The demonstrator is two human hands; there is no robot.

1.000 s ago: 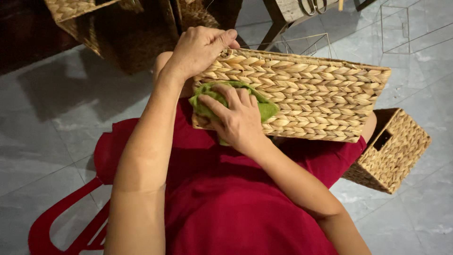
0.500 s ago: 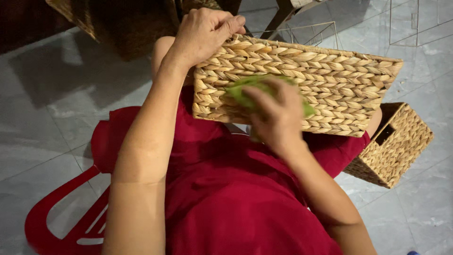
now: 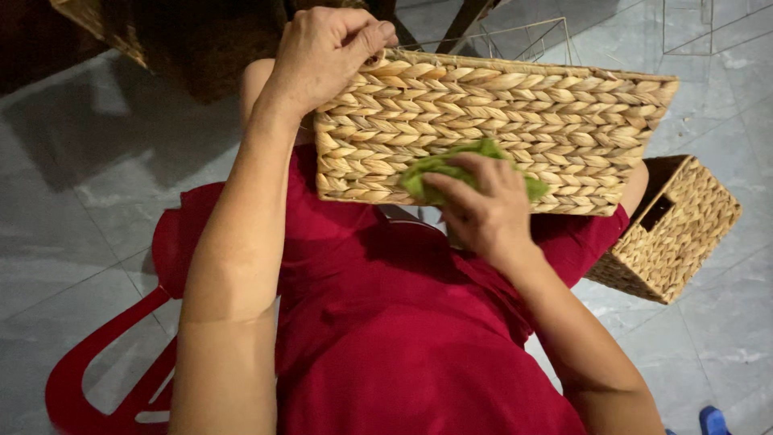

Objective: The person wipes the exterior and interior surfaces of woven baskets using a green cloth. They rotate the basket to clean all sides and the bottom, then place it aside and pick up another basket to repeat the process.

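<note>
A rectangular woven straw basket [image 3: 515, 113] rests on my lap, its broad side facing me. My left hand [image 3: 326, 52] grips its top left rim. Pressed flat against the lower middle of that woven side is a green cloth [image 3: 439, 167], with my right hand [image 3: 483, 205] closed over it. I sit in red clothing on a red plastic chair [image 3: 97, 379].
A smaller woven basket with a handle slot [image 3: 672, 234] stands on the grey tiled floor to my right. Dark woven baskets [image 3: 121, 32] sit at the top left. Thin wire frames [image 3: 523, 36] stand behind the held basket. A small blue thing [image 3: 713, 419] shows at the bottom right.
My right hand has slid the green cloth across the basket's side, from the lower left toward the right and then back to the lower middle. My left hand kept its grip on the rim.
</note>
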